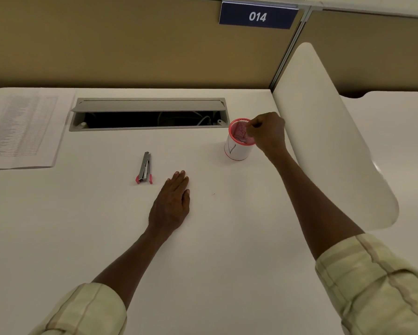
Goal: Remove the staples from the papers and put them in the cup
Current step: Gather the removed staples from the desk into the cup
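A pink mesh cup [237,151] with a white paper wrap stands on the white desk at the right. My right hand [267,131] hovers over its rim, fingers curled and fingertips pinched together; anything between them is too small to see. My left hand [172,201] lies flat with straight fingers on the desk in the middle. A metal staple remover [144,168] with pink tips lies just left of that hand. A printed stack of papers [21,126] rests at the far left. A tiny speck [213,194], possibly a staple, lies on the desk right of my left hand.
An open cable tray [150,117] with a raised lid is sunk into the desk [203,250] behind the staple remover. A white curved divider [324,131] rises at the right, close to the cup. Tan partition walls stand behind, with a blue sign [257,16].
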Motion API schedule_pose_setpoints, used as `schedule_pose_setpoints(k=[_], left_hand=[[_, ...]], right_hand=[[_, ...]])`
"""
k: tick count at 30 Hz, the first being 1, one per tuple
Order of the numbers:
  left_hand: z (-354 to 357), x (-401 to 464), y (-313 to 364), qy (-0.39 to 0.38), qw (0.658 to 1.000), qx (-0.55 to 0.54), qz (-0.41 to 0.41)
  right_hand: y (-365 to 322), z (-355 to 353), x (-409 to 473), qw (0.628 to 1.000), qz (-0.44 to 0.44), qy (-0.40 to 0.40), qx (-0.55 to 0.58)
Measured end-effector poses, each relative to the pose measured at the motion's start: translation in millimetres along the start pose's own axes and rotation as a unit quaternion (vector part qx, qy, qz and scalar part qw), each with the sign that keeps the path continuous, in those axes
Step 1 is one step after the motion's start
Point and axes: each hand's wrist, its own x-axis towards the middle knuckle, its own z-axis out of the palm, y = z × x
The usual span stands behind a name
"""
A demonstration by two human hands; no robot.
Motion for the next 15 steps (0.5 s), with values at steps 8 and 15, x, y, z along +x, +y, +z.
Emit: schedule_pose_setpoints(k=[8,15], left_hand=[[1.4,0.1,-0.7,0.004,1.0,-0.003,0.001],[-0.1,1.0,0.2,-0.002,1.0,0.0,0.001]], right_hand=[[-0.4,13.5,8.8,0.977,-0.119,-0.061,-0.169],[0.6,21.7,-16.0,0.98,-0.18,0.037,-0.081]])
